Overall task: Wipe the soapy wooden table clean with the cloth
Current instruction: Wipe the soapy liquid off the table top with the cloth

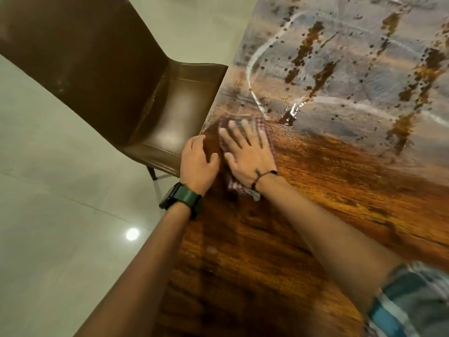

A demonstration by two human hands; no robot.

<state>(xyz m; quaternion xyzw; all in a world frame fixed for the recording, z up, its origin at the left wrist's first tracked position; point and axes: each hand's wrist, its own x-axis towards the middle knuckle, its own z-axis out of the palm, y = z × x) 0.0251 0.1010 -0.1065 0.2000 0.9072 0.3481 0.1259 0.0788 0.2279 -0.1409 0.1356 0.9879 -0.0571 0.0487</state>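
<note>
Cloth (268,132), a red-and-white checked piece, lies flat on the wooden table (328,181) under the right hand (247,156), close to the table's left edge. The right hand's fingers (243,136) are spread wide and pressed palm-down on the fabric; they grip nothing, only pin it to the wood. Checked fabric shows beyond the fingertips, along the little-finger side, and again behind the heel of the palm near the wrist, where a bunched corner pokes out. A thin dark cord bracelet (263,176) circles that wrist.

Just beside the right thumb, the left hand (198,164) rests on the table edge, its fingers curled down over the rim and its thumb lying on the tabletop, almost touching the right hand. Whether the curled fingers clasp the underside cannot be told. A dark watch with a green strap (181,199) sits on the left wrist.

Ahead of the right fingertips the wood is coated in grey-white soapy film (340,69), streaked with pale arcs and broken by brown patches and dark spots. Behind the fingers, toward the person, the wood looks bare, glossy brown. A striped blue sleeve (413,305) covers the right upper arm.

To the left of the left hand, a brown leather chair (109,76) stands against the table edge on a pale tiled floor (60,203).
</note>
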